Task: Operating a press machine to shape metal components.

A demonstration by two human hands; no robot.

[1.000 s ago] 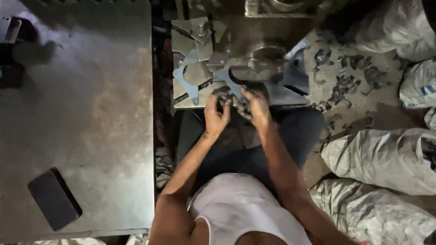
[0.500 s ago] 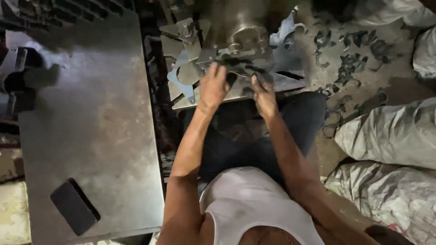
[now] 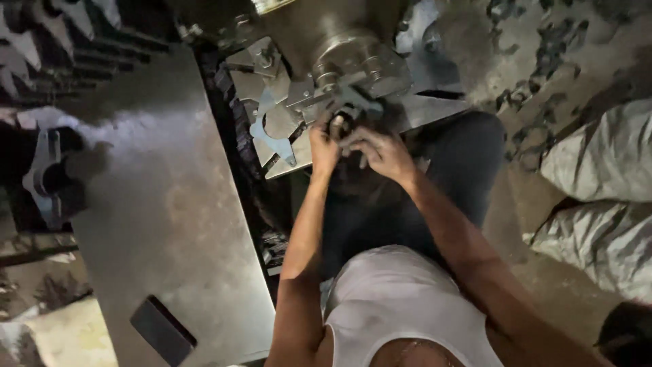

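Note:
My left hand (image 3: 324,144) and my right hand (image 3: 380,151) meet at the front of a press die (image 3: 353,64), fingers closed around a small dark metal part (image 3: 341,124) held between them. Flat cut metal blanks (image 3: 270,132) lie on the press bed (image 3: 299,160) just left of my hands. My legs in dark trousers are under the bed. Which fingers carry the part is blurred.
A large steel plate table (image 3: 149,204) fills the left, with a dark phone (image 3: 161,331) near its front edge and metal brackets (image 3: 42,170) at its left side. Scrap cuttings (image 3: 536,81) litter the floor at right, beside filled white sacks (image 3: 598,197).
The view has tilted and moved closer. Both hands have moved forward from the blanks to the die, now pressed together on the small part.

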